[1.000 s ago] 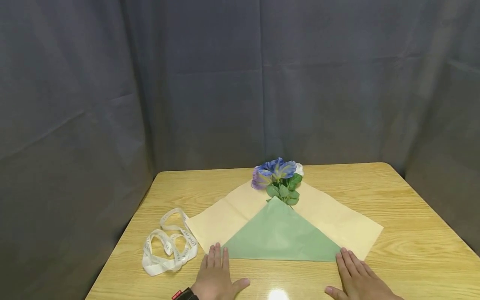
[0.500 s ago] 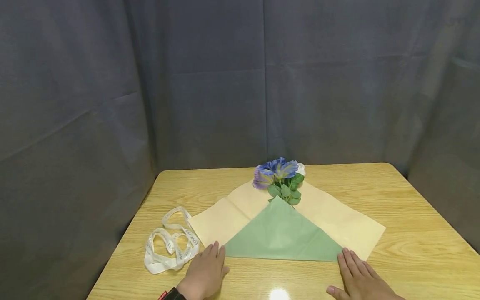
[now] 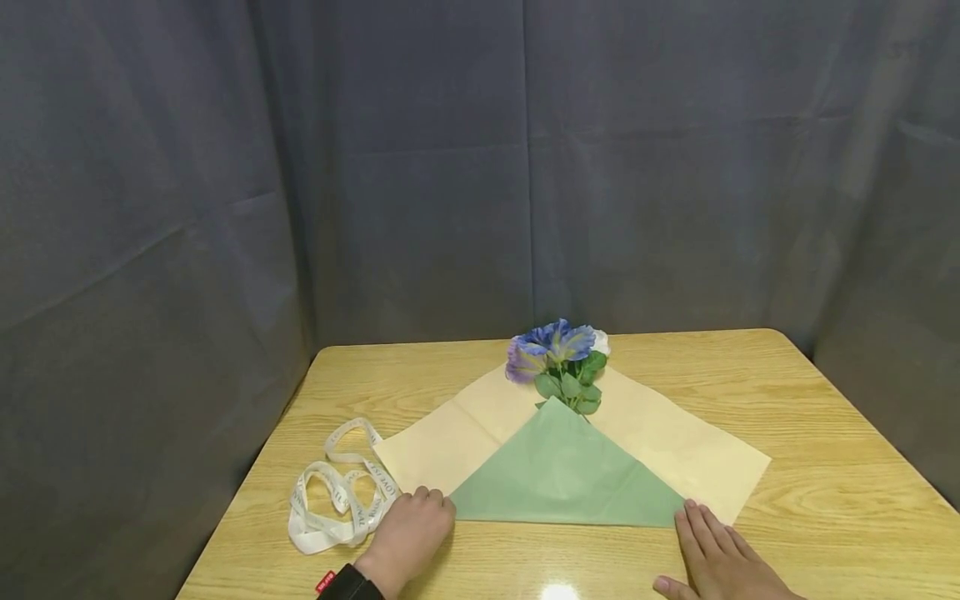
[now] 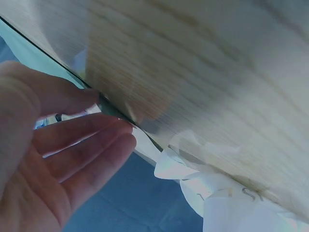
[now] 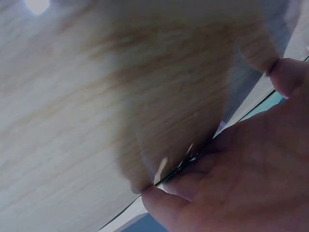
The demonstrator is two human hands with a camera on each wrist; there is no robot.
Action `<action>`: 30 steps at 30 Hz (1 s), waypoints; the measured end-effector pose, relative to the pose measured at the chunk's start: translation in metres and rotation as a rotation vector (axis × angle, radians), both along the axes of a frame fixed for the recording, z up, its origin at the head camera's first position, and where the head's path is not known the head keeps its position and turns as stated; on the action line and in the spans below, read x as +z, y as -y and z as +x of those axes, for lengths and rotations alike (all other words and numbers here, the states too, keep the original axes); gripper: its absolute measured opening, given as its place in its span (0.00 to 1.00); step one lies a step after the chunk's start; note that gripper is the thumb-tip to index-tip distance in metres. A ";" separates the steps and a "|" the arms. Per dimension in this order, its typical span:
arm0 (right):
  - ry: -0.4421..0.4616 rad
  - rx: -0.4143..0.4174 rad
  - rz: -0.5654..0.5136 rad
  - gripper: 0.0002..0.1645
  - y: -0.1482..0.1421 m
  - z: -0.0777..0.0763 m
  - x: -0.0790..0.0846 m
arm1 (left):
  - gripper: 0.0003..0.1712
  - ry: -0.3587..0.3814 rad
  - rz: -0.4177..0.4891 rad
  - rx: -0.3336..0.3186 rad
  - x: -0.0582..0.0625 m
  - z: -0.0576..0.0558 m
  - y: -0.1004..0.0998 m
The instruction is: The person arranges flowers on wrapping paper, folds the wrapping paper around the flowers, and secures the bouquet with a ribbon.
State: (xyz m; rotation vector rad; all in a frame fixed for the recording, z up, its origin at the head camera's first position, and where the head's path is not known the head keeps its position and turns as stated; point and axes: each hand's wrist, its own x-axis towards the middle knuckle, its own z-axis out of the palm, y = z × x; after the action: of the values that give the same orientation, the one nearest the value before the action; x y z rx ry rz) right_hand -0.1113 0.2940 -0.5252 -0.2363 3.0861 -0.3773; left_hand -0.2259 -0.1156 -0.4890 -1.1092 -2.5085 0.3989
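Note:
A sheet of green wrapping paper (image 3: 566,475), folded to a peak, lies over cream wrapping paper (image 3: 682,425) spread behind it. Artificial flowers (image 3: 558,342) in blue, purple and white rest on top, their lower stems hidden under the green peak. My left hand (image 3: 416,529) pinches the left corner of the green paper; in the left wrist view its thumb (image 4: 79,99) and fingertips meet at the paper's edge. My right hand (image 3: 716,554) lies flat, fingers extended onto the right corner of the green paper, thumb spread on the table.
A loosely looped white ribbon (image 3: 362,517) with printed lettering lies left of the paper, close to my left hand. The wood-grain table (image 3: 847,483) reaches back to dark grey curtains (image 3: 420,208), which hang behind and on both sides.
My left hand has turned from lying flat with fingers straight to curled fingers gripping the paper's left corner. My right hand has stayed in place, and the flowers lie as before.

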 end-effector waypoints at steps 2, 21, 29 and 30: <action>-0.003 -0.001 0.002 0.61 0.001 0.000 0.001 | 0.08 0.004 0.006 -0.009 0.000 -0.001 -0.001; 0.067 0.002 -0.002 0.60 0.003 0.000 0.008 | 0.14 -0.055 -0.026 0.013 -0.004 -0.001 -0.006; 0.022 0.011 0.009 0.59 0.001 0.000 0.003 | 0.14 -0.079 -0.014 0.019 -0.002 -0.003 -0.008; 0.017 0.011 0.010 0.59 0.001 0.000 0.002 | 0.15 -0.081 0.007 0.024 -0.001 -0.003 -0.008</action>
State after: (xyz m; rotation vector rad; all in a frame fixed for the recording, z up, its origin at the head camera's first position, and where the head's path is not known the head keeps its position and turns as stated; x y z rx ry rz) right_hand -0.1111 0.2934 -0.5231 -0.2489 3.0684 -0.3610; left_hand -0.2293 -0.1074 -0.4904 -1.0401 -2.4528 0.4331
